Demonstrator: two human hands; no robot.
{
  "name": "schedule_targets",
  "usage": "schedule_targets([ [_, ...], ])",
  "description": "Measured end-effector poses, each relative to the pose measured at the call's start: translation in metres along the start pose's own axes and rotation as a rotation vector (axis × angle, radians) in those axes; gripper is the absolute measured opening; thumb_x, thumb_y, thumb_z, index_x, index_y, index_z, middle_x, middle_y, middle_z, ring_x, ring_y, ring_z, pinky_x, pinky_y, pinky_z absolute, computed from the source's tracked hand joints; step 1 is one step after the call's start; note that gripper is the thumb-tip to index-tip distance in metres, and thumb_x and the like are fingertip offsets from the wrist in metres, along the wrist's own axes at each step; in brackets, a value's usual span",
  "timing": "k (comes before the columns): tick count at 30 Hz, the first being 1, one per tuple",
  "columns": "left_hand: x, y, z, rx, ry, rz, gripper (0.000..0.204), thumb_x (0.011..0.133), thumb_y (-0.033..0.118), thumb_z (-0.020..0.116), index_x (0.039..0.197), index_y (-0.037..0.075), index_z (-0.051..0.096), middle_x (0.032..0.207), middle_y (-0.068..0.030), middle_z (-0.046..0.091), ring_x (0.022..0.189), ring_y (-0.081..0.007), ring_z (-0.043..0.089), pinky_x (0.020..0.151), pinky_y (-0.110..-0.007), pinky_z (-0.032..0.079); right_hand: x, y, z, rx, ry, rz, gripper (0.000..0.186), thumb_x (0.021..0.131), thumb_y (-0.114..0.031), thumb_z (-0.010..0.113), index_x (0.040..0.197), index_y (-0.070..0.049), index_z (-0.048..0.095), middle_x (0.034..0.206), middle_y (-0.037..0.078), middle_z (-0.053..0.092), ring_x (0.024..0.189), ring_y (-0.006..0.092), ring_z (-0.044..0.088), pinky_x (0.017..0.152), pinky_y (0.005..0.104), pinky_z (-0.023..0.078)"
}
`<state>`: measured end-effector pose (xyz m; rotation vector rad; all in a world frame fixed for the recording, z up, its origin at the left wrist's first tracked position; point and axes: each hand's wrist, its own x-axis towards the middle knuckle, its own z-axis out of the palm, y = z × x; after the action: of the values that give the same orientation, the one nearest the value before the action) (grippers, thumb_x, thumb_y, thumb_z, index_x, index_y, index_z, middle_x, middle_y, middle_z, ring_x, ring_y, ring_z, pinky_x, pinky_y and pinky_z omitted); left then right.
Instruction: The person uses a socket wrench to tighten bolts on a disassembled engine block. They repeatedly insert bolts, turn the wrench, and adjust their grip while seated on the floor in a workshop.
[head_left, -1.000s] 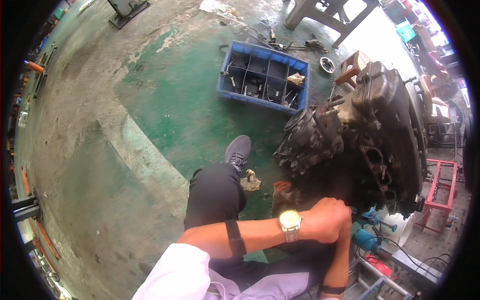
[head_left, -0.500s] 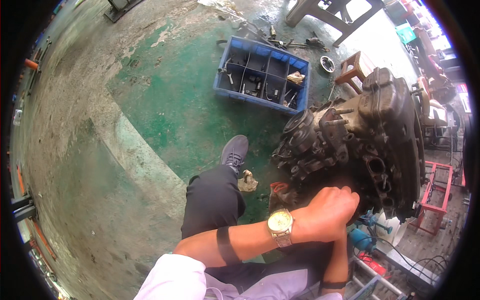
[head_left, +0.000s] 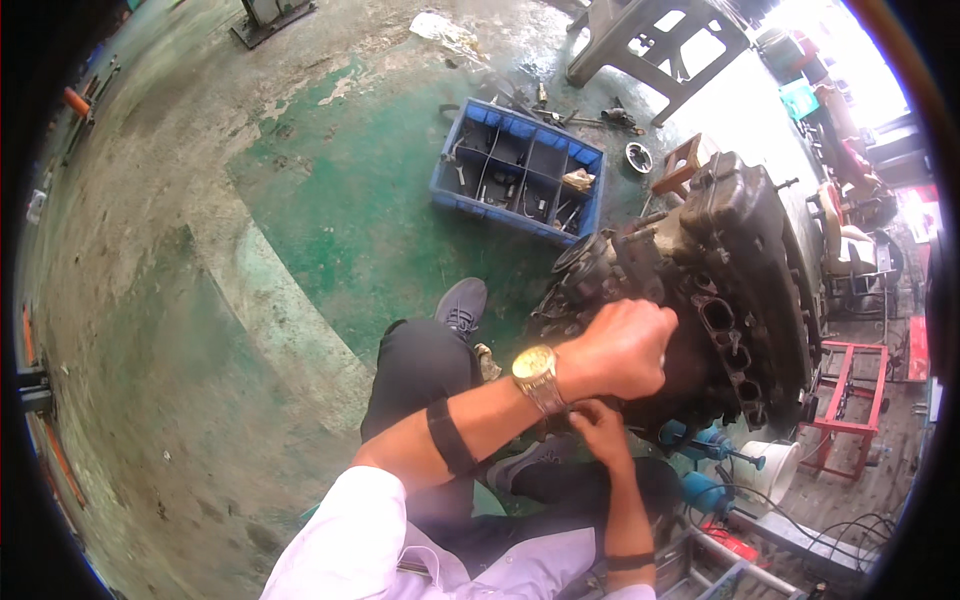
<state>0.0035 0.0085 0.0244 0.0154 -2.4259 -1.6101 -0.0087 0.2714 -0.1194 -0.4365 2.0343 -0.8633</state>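
A dark, greasy engine (head_left: 745,225) stands at the right, with pulleys on its near left side and a row of oval ports facing me. In front of its lower part is my left hand (head_left: 622,350), curled closed, a gold-faced watch (head_left: 535,370) on the wrist. Its fingertips are turned away, so anything inside them stays hidden. Just below the left wrist, my right hand (head_left: 600,430) has its fingers bent together in a pinch. Whatever lies between those fingertips is too small to name.
Beyond the engine's left side a blue divided crate (head_left: 500,215) holds tools and small parts. A metal ring (head_left: 638,157) and a wooden stool (head_left: 683,165) are near it. At right are a red metal frame (head_left: 850,425), a white bucket (head_left: 770,470), blue equipment (head_left: 708,492) and loose cables.
My left hand has moved up and left, still closed. My right hand, earlier hidden behind it, now shows below the left wrist. The view has shifted slightly.
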Motion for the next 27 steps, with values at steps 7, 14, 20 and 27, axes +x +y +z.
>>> schedule_targets([
  [7, 0.001, -0.012, -0.015, 0.083, 0.035, -0.015, 0.020, 0.067, 0.014, 0.069, 0.081, 0.000, 0.063, 0.079, -0.0212, 0.067, 0.075, -0.0414, 0.064, 0.068, -0.046, 0.052, -0.049, 0.019, 0.085, 0.261, 0.146, 0.014, 0.022, 0.092, -0.010, 0.072, 0.110, 0.002, 0.070, 0.094, 0.005, 0.072, 0.083, 0.0104, 0.066, 0.077, 0.0276, 0.054],
  [14, 0.003, -0.008, -0.016, 0.001, -0.014, -0.353, 0.033, 0.065, 0.014, 0.079, 0.090, -0.004, 0.066, 0.070, -0.0056, 0.062, 0.064, -0.0123, 0.061, 0.056, -0.032, 0.050, -0.046, 0.025, 0.099, -0.023, 0.164, -0.021, 0.034, 0.086, -0.029, 0.075, 0.108, -0.004, 0.073, 0.098, 0.019, 0.074, 0.093, 0.0341, 0.072, 0.083, 0.0427, 0.056],
  [20, 0.003, 0.030, -0.074, 0.156, 0.039, -0.361, 0.027, 0.073, 0.014, 0.081, 0.089, 0.000, 0.065, 0.075, -0.0043, 0.063, 0.059, -0.0089, 0.059, 0.046, -0.025, 0.046, -0.015, 0.028, 0.107, -0.022, 0.218, -0.066, 0.036, 0.084, -0.035, 0.073, 0.104, -0.005, 0.074, 0.100, 0.018, 0.075, 0.096, 0.0340, 0.072, 0.086, 0.0434, 0.056],
  [27, -0.001, -0.009, -0.110, -0.057, 0.363, -0.389, 0.024, 0.077, 0.009, 0.079, 0.091, -0.002, 0.062, 0.077, -0.0046, 0.064, 0.060, -0.0092, 0.059, 0.050, -0.024, 0.049, 0.003, 0.047, 0.130, -0.114, 0.036, 0.042, 0.034, 0.083, -0.036, 0.074, 0.100, -0.007, 0.075, 0.100, 0.017, 0.075, 0.097, 0.0334, 0.071, 0.085, 0.0433, 0.055],
])
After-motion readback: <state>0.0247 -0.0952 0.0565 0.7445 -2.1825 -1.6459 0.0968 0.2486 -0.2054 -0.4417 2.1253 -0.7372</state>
